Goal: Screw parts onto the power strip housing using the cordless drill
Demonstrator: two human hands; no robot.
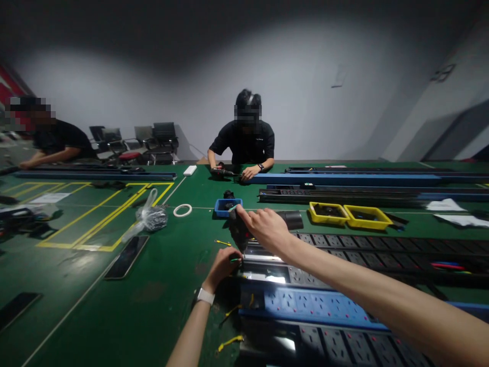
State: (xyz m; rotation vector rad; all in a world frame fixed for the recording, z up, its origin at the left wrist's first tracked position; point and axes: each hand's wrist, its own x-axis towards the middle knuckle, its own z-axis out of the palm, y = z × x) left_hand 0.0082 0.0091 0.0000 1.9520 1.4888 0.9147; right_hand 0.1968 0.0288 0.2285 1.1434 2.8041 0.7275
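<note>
My right hand [265,227] is wrapped round a dark electric screwdriver [238,230], held tip-down over the left end of a long black power strip [344,250]. My left hand [222,265], with a white watch [205,296] on the wrist, is pinched at the strip's end right under the tool tip; what it holds is too small to make out. A blue power strip [305,303] lies nearer to me, and another black one lies below it.
A blue parts bin [220,208] and two yellow trays [349,215] sit behind the strips. A plastic bag [150,217], white tape ring [182,210] and dark flat panel [127,257] lie left. A person [244,140] works opposite; another person [53,142] works far left.
</note>
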